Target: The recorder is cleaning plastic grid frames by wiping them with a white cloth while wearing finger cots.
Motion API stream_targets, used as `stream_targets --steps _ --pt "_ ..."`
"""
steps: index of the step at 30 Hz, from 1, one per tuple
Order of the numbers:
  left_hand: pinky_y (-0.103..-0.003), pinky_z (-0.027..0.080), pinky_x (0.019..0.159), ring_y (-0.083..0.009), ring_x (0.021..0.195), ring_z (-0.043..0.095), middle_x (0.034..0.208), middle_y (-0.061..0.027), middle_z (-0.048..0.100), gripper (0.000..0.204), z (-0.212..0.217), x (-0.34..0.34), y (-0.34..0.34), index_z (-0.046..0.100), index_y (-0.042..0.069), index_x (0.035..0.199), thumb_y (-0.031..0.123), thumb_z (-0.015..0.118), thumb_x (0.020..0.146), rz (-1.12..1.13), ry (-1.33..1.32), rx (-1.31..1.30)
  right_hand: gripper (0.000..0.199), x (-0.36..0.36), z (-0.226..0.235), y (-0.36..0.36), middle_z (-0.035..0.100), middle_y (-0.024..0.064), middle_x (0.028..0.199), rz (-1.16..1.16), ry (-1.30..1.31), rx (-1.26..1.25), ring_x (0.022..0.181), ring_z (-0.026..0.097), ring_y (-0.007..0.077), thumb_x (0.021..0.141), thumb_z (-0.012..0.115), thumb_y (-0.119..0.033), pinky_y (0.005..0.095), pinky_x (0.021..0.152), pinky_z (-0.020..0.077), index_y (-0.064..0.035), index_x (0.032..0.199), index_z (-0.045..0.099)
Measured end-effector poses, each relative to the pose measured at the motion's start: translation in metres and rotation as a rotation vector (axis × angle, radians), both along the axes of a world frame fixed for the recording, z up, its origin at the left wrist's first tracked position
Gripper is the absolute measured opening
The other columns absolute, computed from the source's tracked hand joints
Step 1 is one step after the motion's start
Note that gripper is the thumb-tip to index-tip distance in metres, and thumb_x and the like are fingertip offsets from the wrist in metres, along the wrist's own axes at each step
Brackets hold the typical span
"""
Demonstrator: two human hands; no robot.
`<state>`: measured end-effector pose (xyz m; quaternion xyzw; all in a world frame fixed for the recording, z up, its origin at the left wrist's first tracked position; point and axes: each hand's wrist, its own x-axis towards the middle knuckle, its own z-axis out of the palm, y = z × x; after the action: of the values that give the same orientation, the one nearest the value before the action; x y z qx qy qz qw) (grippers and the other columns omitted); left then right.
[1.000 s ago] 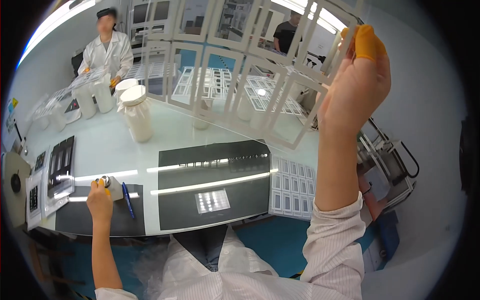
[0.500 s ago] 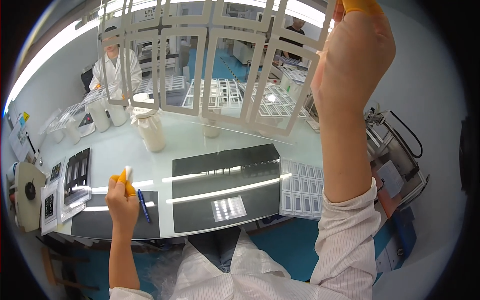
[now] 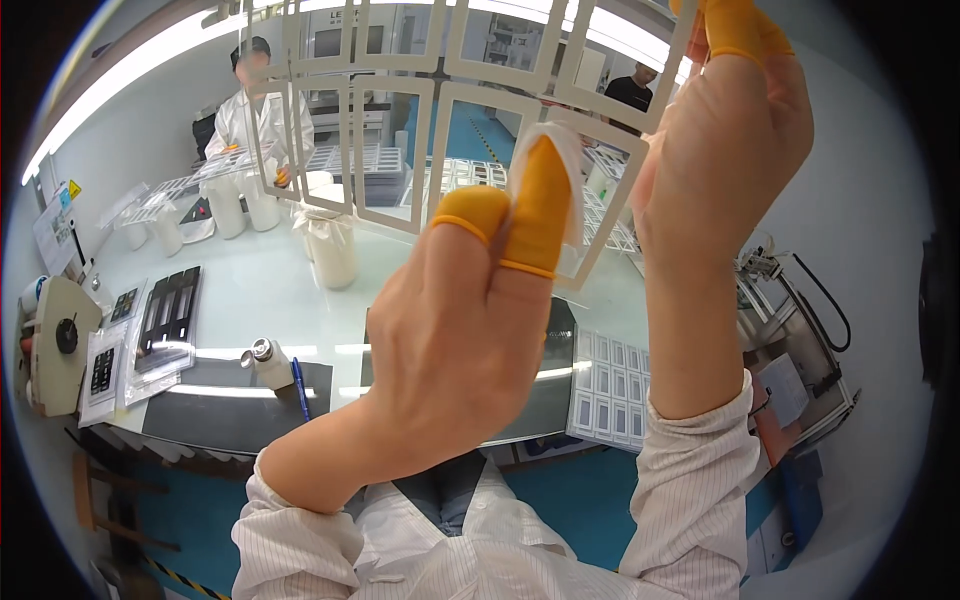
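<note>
A clear sheet printed with rows of pale rectangular frames [image 3: 425, 150] is held up, tilted, in front of me. My right hand [image 3: 730, 160], orange finger cots on its fingertips, grips the sheet's right edge. My left hand [image 3: 455, 330] is raised before the sheet's lower right part, also with orange cots. Its fingers press a thin white wipe [image 3: 574, 165] that wraps over one fingertip; the wipe appears to lie against the sheet. On the table, a small pale bottle with a metal top [image 3: 268, 362] stands beside a blue pen [image 3: 300, 388].
White cloth-covered jars [image 3: 332, 258] stand toward the back left. Dark mats [image 3: 235, 400] and a sheet of small framed panels [image 3: 608, 388] lie along the front. A co-worker in a white coat [image 3: 240, 125] sits across the table; another person [image 3: 632, 92] is farther back. Metal-framed equipment [image 3: 800, 340] is at right.
My left hand has risen from the table near the pen to the sheet, carrying the wipe. The bottle it covered now shows. The sheet and my right hand have shifted slightly right.
</note>
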<state>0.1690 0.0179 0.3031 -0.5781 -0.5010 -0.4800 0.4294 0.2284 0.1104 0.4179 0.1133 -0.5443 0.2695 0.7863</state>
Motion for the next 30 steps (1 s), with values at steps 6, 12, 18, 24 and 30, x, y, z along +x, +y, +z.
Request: stream_targets --steps 6,12,18,24,30 --pt "-0.029 0.046 0.048 -0.0209 0.061 0.053 0.087 -0.0145 0.051 0.048 -0.001 0.019 0.005 0.060 -0.005 0.108 -0.007 0.064 0.061 0.013 0.071 -0.022 0.017 -0.002 -0.003 0.003 0.052 0.0000 0.072 0.029 0.029 -0.050 0.068 0.045 0.0082 0.090 0.057 -0.018 0.0194 0.066 0.0350 -0.0021 0.089 0.060" --pt "-0.029 0.044 0.048 -0.0224 0.061 0.054 0.086 -0.0132 0.050 0.047 0.007 -0.003 0.006 0.059 -0.005 0.107 -0.007 0.063 0.060 0.085 0.035 0.086 0.017 0.008 -0.007 0.012 0.050 -0.0006 0.070 -0.040 -0.030 0.011 0.067 0.044 0.0075 0.090 0.056 -0.019 0.0188 0.065 0.0351 -0.0019 0.091 0.060" --pt "-0.025 0.041 0.044 -0.0158 0.058 0.050 0.081 -0.0073 0.052 0.056 -0.003 0.018 0.002 0.062 0.006 0.115 -0.006 0.065 0.060 0.118 0.073 -0.064 0.012 0.005 -0.008 0.012 0.047 -0.0023 0.070 0.024 0.012 0.025 0.065 0.041 0.0069 0.088 0.054 -0.014 0.0187 0.064 0.0337 -0.0028 0.088 0.059" --pt "-0.026 0.037 0.038 -0.0148 0.054 0.046 0.072 -0.0077 0.045 0.018 -0.026 0.013 -0.004 0.060 0.000 0.071 0.002 0.072 0.058 -0.401 -0.009 -0.188 0.011 0.006 -0.004 0.012 0.044 -0.0028 0.068 -0.031 -0.013 -0.123 0.064 0.041 0.0070 0.087 0.054 -0.013 0.0189 0.064 0.0344 -0.0034 0.087 0.059" --pt "-0.022 0.043 0.063 -0.0172 0.066 0.053 0.080 -0.0100 0.053 0.019 -0.042 -0.006 -0.001 0.061 -0.003 0.097 -0.002 0.060 0.078 -1.071 -0.470 -0.567 0.011 0.005 -0.002 0.004 0.045 -0.0020 0.068 0.095 -0.037 -0.197 0.064 0.043 0.0071 0.087 0.053 -0.011 0.0202 0.063 0.0372 -0.0017 0.088 0.059"
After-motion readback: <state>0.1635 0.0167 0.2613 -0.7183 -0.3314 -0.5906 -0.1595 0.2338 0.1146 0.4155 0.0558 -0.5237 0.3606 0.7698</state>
